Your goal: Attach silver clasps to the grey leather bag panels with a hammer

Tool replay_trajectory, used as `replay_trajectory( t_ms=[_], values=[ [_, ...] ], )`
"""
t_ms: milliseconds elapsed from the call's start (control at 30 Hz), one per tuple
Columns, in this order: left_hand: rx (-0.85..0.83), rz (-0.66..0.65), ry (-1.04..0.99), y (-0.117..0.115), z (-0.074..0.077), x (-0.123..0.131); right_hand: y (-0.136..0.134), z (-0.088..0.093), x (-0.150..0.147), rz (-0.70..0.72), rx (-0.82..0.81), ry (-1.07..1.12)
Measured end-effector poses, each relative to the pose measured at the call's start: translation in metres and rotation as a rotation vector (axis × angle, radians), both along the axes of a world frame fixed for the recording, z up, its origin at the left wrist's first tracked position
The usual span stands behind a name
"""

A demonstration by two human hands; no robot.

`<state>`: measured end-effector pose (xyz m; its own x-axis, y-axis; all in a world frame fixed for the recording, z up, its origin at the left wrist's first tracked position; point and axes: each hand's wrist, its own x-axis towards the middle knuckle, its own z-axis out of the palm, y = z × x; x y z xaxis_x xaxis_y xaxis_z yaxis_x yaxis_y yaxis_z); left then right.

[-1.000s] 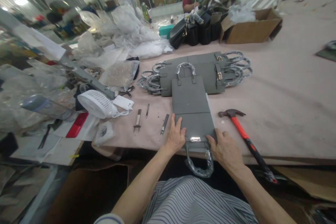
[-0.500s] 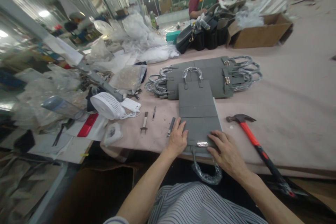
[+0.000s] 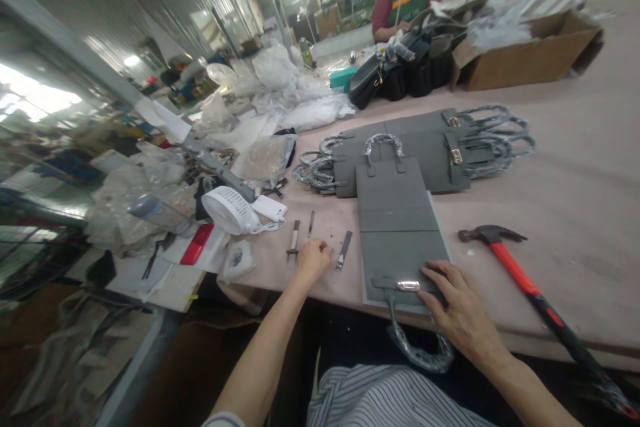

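A grey leather bag panel (image 3: 400, 213) lies flat at the table's front edge, with a metal clasp (image 3: 409, 285) near its lower end and a plastic-wrapped handle (image 3: 420, 350) hanging over the edge. My right hand (image 3: 457, 303) rests on its lower right corner, fingers apart. Left of the panel, my left hand (image 3: 315, 260) is over the table with its fingers curled; whether they pinch anything is too small to tell. Beside it lie a flat dark tool (image 3: 344, 250), a pronged tool (image 3: 294, 240) and a small thin tool (image 3: 312, 223).
Stacked grey bag pieces (image 3: 425, 140) lie behind the panel. A hammer (image 3: 515, 268) is on the right, a white fan (image 3: 230, 210) on the left. Farther back are black bags (image 3: 393, 77), a cardboard box (image 3: 530, 63) and a person (image 3: 403, 0).
My left hand has left the panel and moved left to the small tools, its fingers now curled. My right hand stays on the panel. The whole view has shifted.
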<state>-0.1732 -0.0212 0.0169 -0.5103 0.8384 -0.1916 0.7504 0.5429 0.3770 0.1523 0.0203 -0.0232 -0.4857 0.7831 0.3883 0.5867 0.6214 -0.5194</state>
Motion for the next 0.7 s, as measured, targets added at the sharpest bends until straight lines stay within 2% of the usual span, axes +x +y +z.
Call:
replay_trajectory(
  t_ms=[133, 267, 367, 433, 567, 700],
  values=[
    [-0.025, 0.052, 0.070, 0.012, 0.012, -0.012, 0.003, -0.010, 0.002, 0.006, 0.040, 0.035],
    [-0.066, 0.187, 0.143, 0.018, 0.026, -0.050, 0.007, -0.016, 0.000, 0.001, 0.053, 0.070],
    [-0.167, 0.249, 0.080, 0.022, 0.028, -0.078, 0.005, -0.014, -0.001, -0.011, 0.013, 0.062],
    [-0.228, 0.260, 0.005, 0.024, 0.026, -0.087, 0.002, -0.008, -0.001, -0.007, -0.036, 0.040],
    [-0.234, 0.267, -0.149, 0.021, 0.024, -0.090, -0.004, 0.002, -0.003, -0.004, -0.106, 0.019],
    [-0.021, 0.245, -0.323, 0.006, 0.028, -0.076, -0.007, 0.006, -0.004, -0.017, -0.128, 0.017]
  ],
)
